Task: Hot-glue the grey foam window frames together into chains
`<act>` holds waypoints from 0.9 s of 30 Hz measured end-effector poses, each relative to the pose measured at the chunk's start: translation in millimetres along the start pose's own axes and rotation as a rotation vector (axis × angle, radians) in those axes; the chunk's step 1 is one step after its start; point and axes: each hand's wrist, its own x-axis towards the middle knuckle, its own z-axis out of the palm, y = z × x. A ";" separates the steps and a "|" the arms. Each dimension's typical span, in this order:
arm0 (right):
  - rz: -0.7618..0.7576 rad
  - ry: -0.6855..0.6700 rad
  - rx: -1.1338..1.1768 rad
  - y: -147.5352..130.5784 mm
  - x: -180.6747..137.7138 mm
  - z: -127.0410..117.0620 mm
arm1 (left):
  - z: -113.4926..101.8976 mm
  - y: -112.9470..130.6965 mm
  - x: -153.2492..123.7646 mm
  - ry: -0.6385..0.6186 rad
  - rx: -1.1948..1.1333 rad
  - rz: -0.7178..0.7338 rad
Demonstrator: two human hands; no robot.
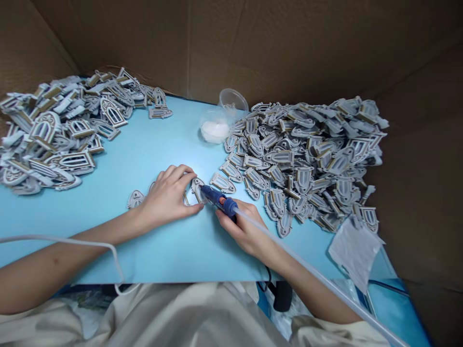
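Observation:
My left hand [170,193] rests on the blue tabletop, its thumb and index finger on either side of a small grey arched window-shaped piece [197,189]. More such pieces lie partly hidden under and beside this hand, one arched piece [136,199] showing at its left. In my right hand [249,226] is a blue hot glue gun [219,197], its nozzle pointing left at the piece by my left fingers. Whether the nozzle touches it I cannot tell. A long translucent glue stick [289,248] runs from the gun's rear over my right forearm.
Window-shaped pieces with brown and white fronts form a pile [54,135] at left. A larger pile [307,154] fills the right. Behind my hands stand a clear cup [215,129] with white material and a round clear lid [234,100]. Cardboard walls [217,48] surround the table; a white cable [72,241] crosses my left arm.

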 end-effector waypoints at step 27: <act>0.084 -0.026 -0.105 -5.6 -2.5 5.1 | -3.4 5.8 3.3 -0.048 -0.042 -0.083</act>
